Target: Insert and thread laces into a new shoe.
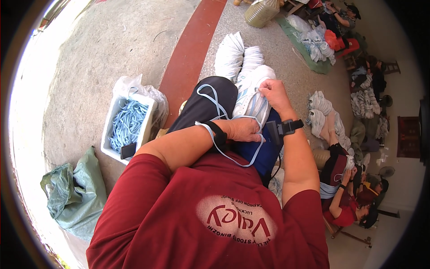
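A white shoe upper with pale blue trim (251,96) rests on my lap over a dark blue cloth (264,154). My right hand (274,93) pinches the top of the upper near its lacing holes. My left hand (244,130) holds a pale blue shoelace (215,101) that loops over my dark-trousered knee and hangs below my wrist. Both wrists carry black bands. Just beyond the knee lies a stack of more white uppers (235,56).
A white box of pale blue laces (127,123) stands to my left, with a grey-green sack (74,193) nearer. A red stripe (190,54) crosses the concrete floor. To the right, other people sit among piles of white uppers (318,112).
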{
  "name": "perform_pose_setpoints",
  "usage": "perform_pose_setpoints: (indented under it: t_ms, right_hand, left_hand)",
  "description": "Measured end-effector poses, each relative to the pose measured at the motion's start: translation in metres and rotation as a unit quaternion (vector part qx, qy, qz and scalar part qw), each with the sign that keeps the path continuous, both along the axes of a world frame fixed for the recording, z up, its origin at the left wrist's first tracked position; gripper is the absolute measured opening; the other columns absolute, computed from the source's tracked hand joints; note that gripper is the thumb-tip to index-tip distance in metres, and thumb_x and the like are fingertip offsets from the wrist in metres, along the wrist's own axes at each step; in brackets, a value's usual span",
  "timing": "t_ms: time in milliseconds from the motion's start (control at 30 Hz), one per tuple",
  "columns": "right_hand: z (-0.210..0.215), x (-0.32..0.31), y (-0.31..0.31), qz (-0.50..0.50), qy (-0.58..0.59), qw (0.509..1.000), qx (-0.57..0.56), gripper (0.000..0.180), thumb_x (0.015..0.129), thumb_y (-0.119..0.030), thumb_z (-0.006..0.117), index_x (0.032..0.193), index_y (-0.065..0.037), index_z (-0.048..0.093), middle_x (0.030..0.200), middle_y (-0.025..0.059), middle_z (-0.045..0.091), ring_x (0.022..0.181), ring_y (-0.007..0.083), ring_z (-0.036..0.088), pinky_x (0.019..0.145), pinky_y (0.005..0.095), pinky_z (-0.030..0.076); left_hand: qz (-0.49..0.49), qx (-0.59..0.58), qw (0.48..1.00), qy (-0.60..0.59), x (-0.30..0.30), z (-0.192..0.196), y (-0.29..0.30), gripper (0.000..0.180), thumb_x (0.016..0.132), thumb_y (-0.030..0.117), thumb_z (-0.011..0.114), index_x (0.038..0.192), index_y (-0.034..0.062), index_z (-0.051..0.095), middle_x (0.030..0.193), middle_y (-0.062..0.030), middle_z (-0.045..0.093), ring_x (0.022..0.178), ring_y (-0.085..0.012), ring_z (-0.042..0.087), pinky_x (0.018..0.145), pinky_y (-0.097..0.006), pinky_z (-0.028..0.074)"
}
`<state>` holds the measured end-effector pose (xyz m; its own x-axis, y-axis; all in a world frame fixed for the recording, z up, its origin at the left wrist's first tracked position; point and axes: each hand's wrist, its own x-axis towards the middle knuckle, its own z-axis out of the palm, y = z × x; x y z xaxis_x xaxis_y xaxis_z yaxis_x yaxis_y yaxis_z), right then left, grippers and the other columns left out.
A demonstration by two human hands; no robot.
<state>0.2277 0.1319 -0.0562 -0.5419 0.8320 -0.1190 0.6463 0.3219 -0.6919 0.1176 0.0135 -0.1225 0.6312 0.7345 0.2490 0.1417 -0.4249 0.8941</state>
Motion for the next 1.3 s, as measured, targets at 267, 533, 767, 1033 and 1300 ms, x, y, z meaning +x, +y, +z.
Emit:
perform_pose_setpoints:
  t_ms: [267,533,767,1033,1300]
  right_hand:
    - [-0.002,0.001,-0.005,-0.036,0.010,0.993,0.112,0.006,0.067,0.002,0.062,0.072,0.001,0.059,0.059,0.0089,0.057,0.055,0.0160,0.055,0.054,0.0285,0.044]
    - [-0.009,0.003,-0.011,-0.015,-0.090,0.981,0.171,0.008,0.069,-0.005,0.063,0.067,0.001,0.058,0.061,0.0125,0.056,0.057,0.0204,0.055,0.057,0.0335,0.044]
    - [0.001,0.000,-0.009,0.048,-0.053,0.997,-0.037,0.014,0.073,-0.010,0.063,0.067,0.001,0.057,0.060,0.0107,0.055,0.059,0.0160,0.051,0.057,0.0324,0.042]
    - [-0.027,-0.002,0.013,-0.008,0.015,1.000,0.015,0.016,0.074,-0.011,0.066,0.067,0.001,0.059,0.060,0.0068,0.058,0.058,0.0104,0.049,0.056,0.0270,0.042]
    - [-0.056,0.003,0.029,-0.070,0.070,0.995,0.024,0.014,0.073,-0.011,0.067,0.068,0.000,0.060,0.058,0.0057,0.058,0.052,0.0104,0.052,0.054,0.0265,0.043]
  left_hand:
    - [-0.007,-0.009,1.000,0.004,0.000,0.000,0.001,0.043,0.085,0.037,0.057,0.070,-0.0029,0.062,0.060,-0.0197,0.056,0.056,-0.0334,0.054,0.058,-0.039,0.044]
    - [-0.008,-0.003,1.000,0.029,0.000,0.000,0.002,0.041,0.085,0.036,0.057,0.072,-0.0026,0.063,0.063,-0.0203,0.058,0.059,-0.0335,0.056,0.060,-0.039,0.045]
    - [-0.014,-0.008,0.999,0.029,-0.002,0.004,0.000,0.044,0.086,0.038,0.055,0.069,-0.0027,0.061,0.063,-0.0202,0.057,0.060,-0.0342,0.056,0.061,-0.040,0.045]
    - [-0.190,-0.023,0.979,-0.076,0.003,0.093,-0.041,0.049,0.090,0.036,0.049,0.062,-0.0043,0.056,0.060,-0.0186,0.053,0.053,-0.0327,0.049,0.053,-0.037,0.041]
    - [-0.198,-0.016,0.973,-0.121,-0.007,0.118,-0.079,0.037,0.089,0.027,0.053,0.068,-0.0026,0.057,0.061,-0.0148,0.055,0.057,-0.0327,0.053,0.052,-0.038,0.042]
